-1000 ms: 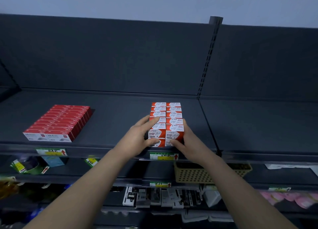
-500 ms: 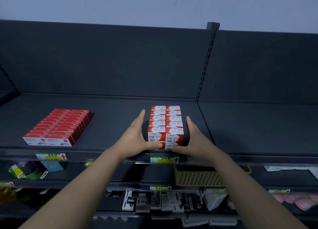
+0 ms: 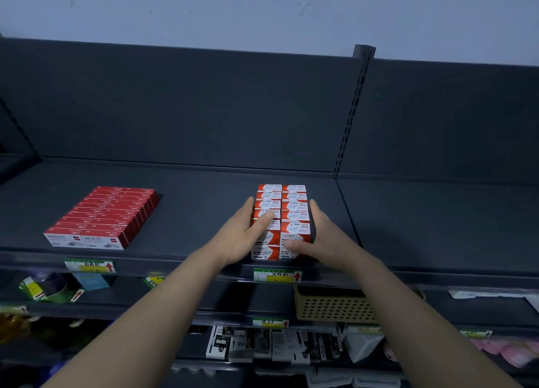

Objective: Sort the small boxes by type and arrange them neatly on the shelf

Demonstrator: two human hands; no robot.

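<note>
The shelf point(image 3: 204, 212) across mid-frame looks like dark grey painted metal, matt and smooth. The paper clip boxes point(image 3: 294, 212) and the red staple boxes point(image 3: 110, 212) at left are printed card with a faint sheen. The perforated basket point(image 3: 329, 309) at lower right looks like matt plastic.

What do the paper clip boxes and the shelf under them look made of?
Paper clip boxes: likely printed card, faint sheen; sharp folded edges, red-and-white print. Shelf: probably painted metal, matte dark grey; thin flat deck, slotted upright behind.
</note>
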